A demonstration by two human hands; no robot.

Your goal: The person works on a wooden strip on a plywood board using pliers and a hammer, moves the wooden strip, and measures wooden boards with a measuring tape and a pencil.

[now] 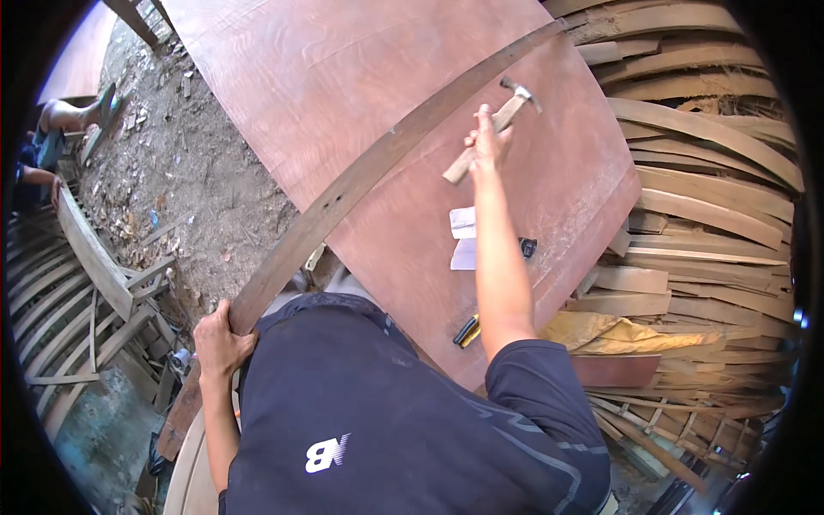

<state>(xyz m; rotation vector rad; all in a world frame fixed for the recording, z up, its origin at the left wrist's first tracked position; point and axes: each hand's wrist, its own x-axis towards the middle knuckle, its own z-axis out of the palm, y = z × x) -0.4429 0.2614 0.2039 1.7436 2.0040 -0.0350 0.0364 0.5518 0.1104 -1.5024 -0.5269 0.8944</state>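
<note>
My left hand (221,340) is closed around the near end of a long wooden plank (343,187). The plank runs diagonally across a reddish plywood sheet (412,283) toward its far right edge. With my right hand (487,148) I grip the wooden handle of a claw hammer (508,112), held over the sheet to the right of the plank. The hammer's metal head points away from me. Under my right forearm lie a folded white paper (463,239), a dark tape measure (527,248) and a yellow-and-black tool (467,330), partly hidden by the arm.
Stacked curved boards (704,180) line the right side, with a yellow cloth (618,333) on them. Bare dirt ground (197,172) strewn with chips lies left of the sheet. At far left, another person's leg (69,116) and hand show near more lumber (94,253).
</note>
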